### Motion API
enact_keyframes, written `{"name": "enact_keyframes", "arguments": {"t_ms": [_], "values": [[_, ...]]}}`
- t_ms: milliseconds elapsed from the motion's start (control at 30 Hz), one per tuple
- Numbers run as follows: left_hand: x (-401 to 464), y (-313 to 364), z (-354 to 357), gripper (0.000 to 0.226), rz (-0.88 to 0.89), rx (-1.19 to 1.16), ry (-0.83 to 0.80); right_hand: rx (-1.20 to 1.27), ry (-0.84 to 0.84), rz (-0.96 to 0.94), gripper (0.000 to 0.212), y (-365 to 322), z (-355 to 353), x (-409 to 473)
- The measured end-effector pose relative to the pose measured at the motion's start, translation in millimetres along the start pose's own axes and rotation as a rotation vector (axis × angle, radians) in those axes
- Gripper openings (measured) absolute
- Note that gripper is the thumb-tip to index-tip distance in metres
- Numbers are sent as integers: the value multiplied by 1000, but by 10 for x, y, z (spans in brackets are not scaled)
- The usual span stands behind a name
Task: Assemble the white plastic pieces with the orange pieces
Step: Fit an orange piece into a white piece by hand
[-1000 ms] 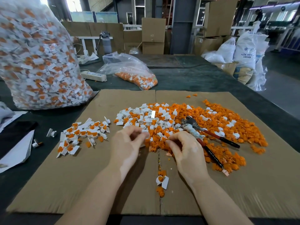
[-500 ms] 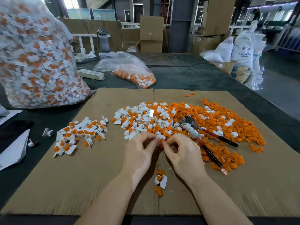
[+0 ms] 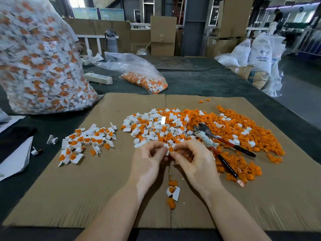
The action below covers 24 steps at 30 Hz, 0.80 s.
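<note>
A dark green-grey bench (image 3: 199, 80) runs back into a dim workshop. Beyond its far edge stand stacked cardboard boxes (image 3: 163, 38) and a taller carton (image 3: 234, 16) to the right, with a dark steel column (image 3: 193, 26) between them. White woven sacks (image 3: 260, 51) lean together off the bench's right edge, on a smooth grey floor (image 3: 302, 94). Behind the far left corner a white rail frame (image 3: 97, 37) carries a grey water bottle (image 3: 111, 41). Daylight enters through a window (image 3: 76, 1) at upper left. A violet light strip (image 3: 291, 5) glows at upper right, and a person (image 3: 278, 14) stands far off beneath it.
</note>
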<state>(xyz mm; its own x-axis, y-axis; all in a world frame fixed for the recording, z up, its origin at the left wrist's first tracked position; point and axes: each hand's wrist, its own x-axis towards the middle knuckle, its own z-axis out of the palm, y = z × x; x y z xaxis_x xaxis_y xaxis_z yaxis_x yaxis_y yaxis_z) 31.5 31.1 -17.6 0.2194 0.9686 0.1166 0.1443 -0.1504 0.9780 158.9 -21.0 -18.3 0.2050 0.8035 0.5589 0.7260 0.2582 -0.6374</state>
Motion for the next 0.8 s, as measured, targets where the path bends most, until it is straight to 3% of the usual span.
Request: {"name": "enact_keyframes", "arguments": {"t_ms": [167, 800], "values": [[-9, -11, -6, 18, 31, -24, -47, -33, -29, -55, 31, 5, -12, -3], [-21, 12, -6, 11, 52, 20, -67, -65, -41, -69, 20, 13, -7, -4]]}}
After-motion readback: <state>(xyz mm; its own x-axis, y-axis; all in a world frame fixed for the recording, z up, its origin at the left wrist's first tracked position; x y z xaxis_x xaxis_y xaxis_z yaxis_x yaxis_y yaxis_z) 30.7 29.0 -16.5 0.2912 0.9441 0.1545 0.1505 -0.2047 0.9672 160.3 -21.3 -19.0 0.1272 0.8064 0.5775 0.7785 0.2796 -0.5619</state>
